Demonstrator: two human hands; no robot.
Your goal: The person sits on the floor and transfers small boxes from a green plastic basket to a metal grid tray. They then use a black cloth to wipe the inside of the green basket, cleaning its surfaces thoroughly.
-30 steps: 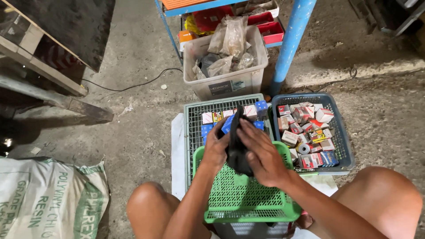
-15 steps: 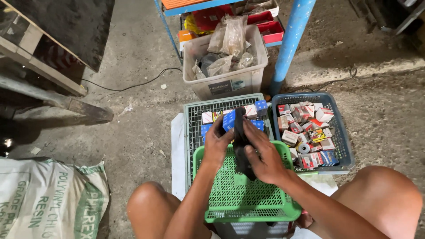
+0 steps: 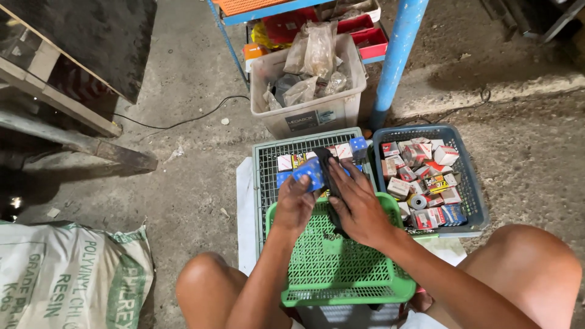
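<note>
My left hand (image 3: 297, 204) grips a small blue box (image 3: 308, 173) over the far rim of a green plastic basket (image 3: 341, 274) that rests upside down on my lap. My right hand (image 3: 358, 206) lies beside it, fingers closed on a dark strip-like object (image 3: 327, 172) that runs up between both hands. Just beyond the hands a grey wire-mesh crate (image 3: 268, 176) holds a few small boxes, white, yellow and blue.
A blue basket (image 3: 475, 195) packed with several small boxes sits to the right. A pale plastic tub (image 3: 317, 113) with clear bags stands behind, next to a blue pole (image 3: 396, 58). A printed sack (image 3: 67, 280) lies at left, wooden beams (image 3: 79, 143) beyond.
Both hands stayed over the green basket's far rim. The blue box has shifted slightly left and down in my left hand, and the dark object has stretched out longer.
</note>
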